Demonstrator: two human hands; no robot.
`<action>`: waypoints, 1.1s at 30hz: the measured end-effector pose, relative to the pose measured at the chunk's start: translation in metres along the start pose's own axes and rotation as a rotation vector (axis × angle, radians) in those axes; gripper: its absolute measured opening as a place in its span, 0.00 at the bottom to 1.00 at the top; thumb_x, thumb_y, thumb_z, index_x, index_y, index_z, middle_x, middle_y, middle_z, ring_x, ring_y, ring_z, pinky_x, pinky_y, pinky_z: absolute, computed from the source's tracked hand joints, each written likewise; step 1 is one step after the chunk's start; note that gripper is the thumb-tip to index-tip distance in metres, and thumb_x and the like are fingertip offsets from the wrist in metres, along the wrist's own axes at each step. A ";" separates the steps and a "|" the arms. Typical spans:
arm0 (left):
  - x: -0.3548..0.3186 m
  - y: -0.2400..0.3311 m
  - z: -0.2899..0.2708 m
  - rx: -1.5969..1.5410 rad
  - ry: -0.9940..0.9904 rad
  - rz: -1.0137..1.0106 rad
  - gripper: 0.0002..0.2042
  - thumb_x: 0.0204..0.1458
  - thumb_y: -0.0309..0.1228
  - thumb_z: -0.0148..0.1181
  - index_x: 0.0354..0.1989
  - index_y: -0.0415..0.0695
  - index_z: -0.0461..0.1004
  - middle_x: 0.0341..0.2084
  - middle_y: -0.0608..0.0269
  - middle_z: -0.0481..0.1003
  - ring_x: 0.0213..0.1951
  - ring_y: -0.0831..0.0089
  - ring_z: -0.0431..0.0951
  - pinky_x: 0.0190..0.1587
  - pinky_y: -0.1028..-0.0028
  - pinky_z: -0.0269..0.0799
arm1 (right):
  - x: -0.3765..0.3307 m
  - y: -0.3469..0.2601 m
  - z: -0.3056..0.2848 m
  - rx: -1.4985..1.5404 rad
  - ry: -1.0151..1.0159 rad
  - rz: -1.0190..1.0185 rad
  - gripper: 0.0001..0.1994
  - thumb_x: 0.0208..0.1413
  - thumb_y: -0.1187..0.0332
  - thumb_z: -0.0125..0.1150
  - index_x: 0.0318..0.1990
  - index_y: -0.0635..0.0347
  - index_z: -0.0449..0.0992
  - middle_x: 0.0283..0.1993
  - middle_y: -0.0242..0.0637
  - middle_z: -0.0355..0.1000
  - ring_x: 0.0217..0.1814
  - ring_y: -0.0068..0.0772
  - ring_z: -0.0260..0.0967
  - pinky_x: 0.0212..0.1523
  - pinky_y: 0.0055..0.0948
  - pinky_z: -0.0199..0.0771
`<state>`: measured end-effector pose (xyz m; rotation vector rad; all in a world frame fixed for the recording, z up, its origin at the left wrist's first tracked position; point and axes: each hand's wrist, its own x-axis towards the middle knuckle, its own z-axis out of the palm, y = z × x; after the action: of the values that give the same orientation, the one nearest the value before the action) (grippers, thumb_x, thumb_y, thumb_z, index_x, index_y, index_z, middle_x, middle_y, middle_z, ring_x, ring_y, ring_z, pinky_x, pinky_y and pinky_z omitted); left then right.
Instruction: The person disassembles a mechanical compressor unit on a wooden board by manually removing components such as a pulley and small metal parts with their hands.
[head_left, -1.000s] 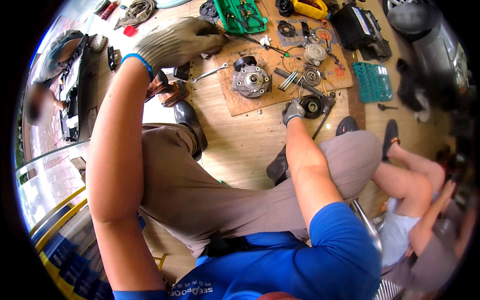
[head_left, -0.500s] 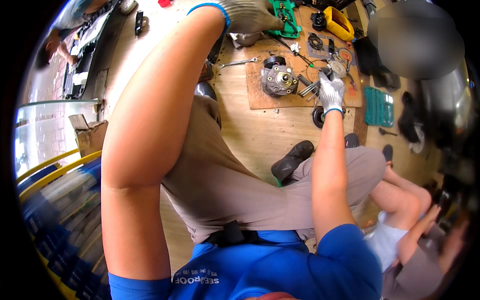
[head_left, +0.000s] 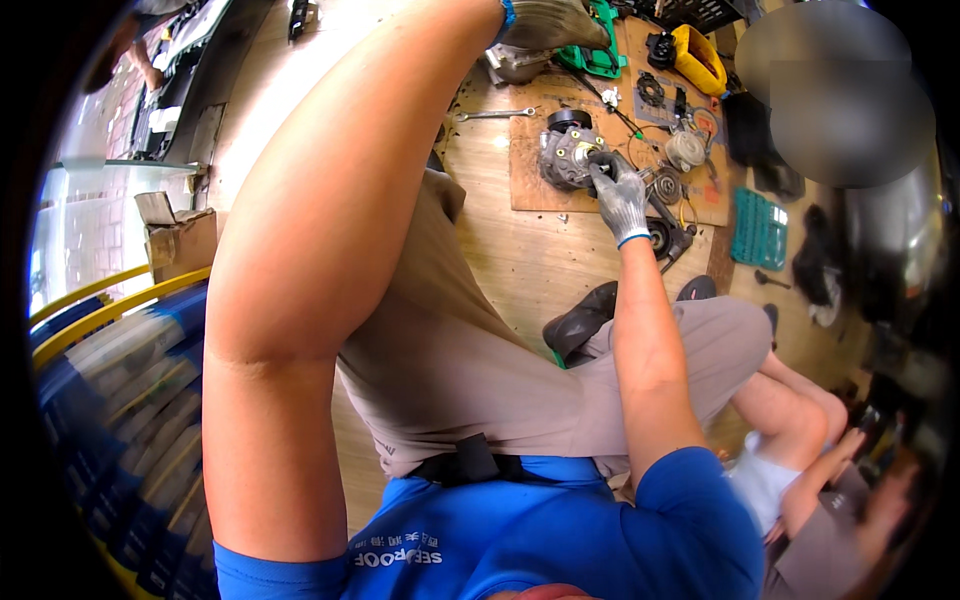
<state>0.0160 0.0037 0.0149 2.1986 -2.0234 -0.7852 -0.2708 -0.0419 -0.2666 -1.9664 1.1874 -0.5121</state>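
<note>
My right hand [head_left: 622, 197], in a grey-white work glove, reaches to the centre of a round cast-metal machine part [head_left: 562, 160]. Its fingers are closed at the part's hub around something dark that I cannot make out. A black ring-shaped piece [head_left: 569, 119] sits at the far side of the metal part, which rests on a cardboard sheet [head_left: 530, 198]. Up at the top edge, my gloved left hand [head_left: 555, 27] is beside a green tool case [head_left: 604, 50]; its fingers are blurred and partly hidden. A grey metal piece [head_left: 517, 63] lies just below that hand.
A combination wrench [head_left: 497, 114] lies left of the cardboard. Coils [head_left: 686, 150], rings and cables are spread to the right, with a yellow container [head_left: 698, 58] behind. A teal case [head_left: 759, 229] lies farther right. Another person's bare legs [head_left: 790, 395] are at the lower right.
My right hand has moved left from the loose rod-like pieces to the metal part's hub. My left hand has shifted slightly right and up in view. The view itself has shifted a little.
</note>
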 end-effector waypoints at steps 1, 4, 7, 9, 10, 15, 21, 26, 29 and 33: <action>0.000 -0.003 -0.001 -0.035 -0.019 0.027 0.21 0.56 0.49 0.53 0.27 0.44 0.81 0.20 0.61 0.79 0.24 0.68 0.77 0.32 0.64 0.72 | 0.000 0.000 0.001 -0.004 0.004 -0.018 0.11 0.56 0.68 0.65 0.44 0.64 0.80 0.41 0.52 0.79 0.42 0.46 0.78 0.45 0.38 0.76; -0.002 -0.008 -0.006 -0.118 -0.083 0.058 0.20 0.56 0.47 0.53 0.28 0.43 0.81 0.22 0.58 0.79 0.26 0.65 0.78 0.32 0.63 0.72 | -0.004 -0.016 0.006 -0.057 0.053 -0.062 0.10 0.60 0.68 0.63 0.45 0.65 0.80 0.37 0.45 0.79 0.35 0.35 0.76 0.39 0.34 0.75; 0.003 -0.002 -0.003 0.040 -0.091 0.144 0.16 0.57 0.43 0.52 0.33 0.45 0.81 0.29 0.53 0.81 0.30 0.60 0.80 0.33 0.61 0.73 | -0.004 -0.018 0.006 -0.098 0.050 -0.052 0.11 0.57 0.68 0.65 0.45 0.63 0.80 0.43 0.51 0.79 0.44 0.49 0.78 0.46 0.38 0.76; 0.014 -0.005 0.006 0.429 -0.013 0.373 0.13 0.58 0.40 0.52 0.38 0.47 0.80 0.34 0.48 0.81 0.33 0.56 0.81 0.34 0.60 0.74 | -0.004 -0.019 0.007 -0.130 0.003 -0.082 0.11 0.57 0.68 0.64 0.46 0.62 0.80 0.44 0.50 0.79 0.46 0.49 0.78 0.46 0.37 0.76; 0.018 -0.008 0.009 0.447 -0.006 0.384 0.12 0.58 0.39 0.52 0.40 0.48 0.80 0.35 0.47 0.80 0.35 0.55 0.81 0.36 0.60 0.74 | -0.003 -0.019 0.007 -0.146 -0.020 -0.096 0.11 0.57 0.68 0.64 0.46 0.61 0.80 0.45 0.50 0.79 0.47 0.49 0.78 0.47 0.37 0.76; 0.017 -0.008 0.010 0.222 0.008 0.267 0.16 0.59 0.42 0.51 0.44 0.47 0.80 0.40 0.43 0.80 0.41 0.52 0.81 0.43 0.59 0.74 | -0.004 -0.022 0.009 -0.111 -0.107 -0.085 0.09 0.58 0.70 0.64 0.46 0.58 0.81 0.45 0.47 0.80 0.46 0.45 0.79 0.47 0.35 0.76; 0.003 0.001 0.005 0.096 0.047 0.083 0.29 0.58 0.53 0.48 0.46 0.37 0.81 0.45 0.42 0.80 0.45 0.50 0.80 0.51 0.60 0.72 | -0.003 -0.030 0.016 -0.108 -0.018 0.049 0.09 0.57 0.71 0.65 0.44 0.56 0.83 0.41 0.43 0.82 0.42 0.40 0.79 0.45 0.33 0.76; -0.001 0.002 0.000 0.026 0.026 0.110 0.28 0.58 0.53 0.49 0.46 0.38 0.81 0.45 0.42 0.80 0.45 0.50 0.80 0.51 0.59 0.72 | 0.000 -0.015 0.022 -0.114 -0.031 0.070 0.10 0.55 0.65 0.69 0.43 0.56 0.83 0.39 0.47 0.81 0.40 0.44 0.79 0.43 0.35 0.76; -0.003 -0.001 0.002 -0.010 0.042 0.132 0.24 0.59 0.50 0.50 0.45 0.40 0.81 0.44 0.43 0.80 0.45 0.51 0.81 0.50 0.59 0.73 | -0.003 -0.023 0.022 -0.083 0.071 -0.039 0.11 0.55 0.65 0.70 0.43 0.59 0.83 0.38 0.48 0.81 0.39 0.43 0.79 0.42 0.35 0.76; 0.010 -0.012 0.008 0.353 0.033 0.469 0.16 0.61 0.40 0.50 0.44 0.43 0.80 0.42 0.46 0.80 0.45 0.53 0.81 0.49 0.59 0.74 | -0.008 -0.027 0.025 0.253 -0.039 0.177 0.09 0.59 0.69 0.67 0.44 0.63 0.81 0.41 0.35 0.79 0.38 0.23 0.72 0.40 0.27 0.74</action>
<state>0.0238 -0.0017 0.0003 1.7231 -2.6733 -0.3581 -0.2429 -0.0177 -0.2610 -1.6339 1.1969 -0.5029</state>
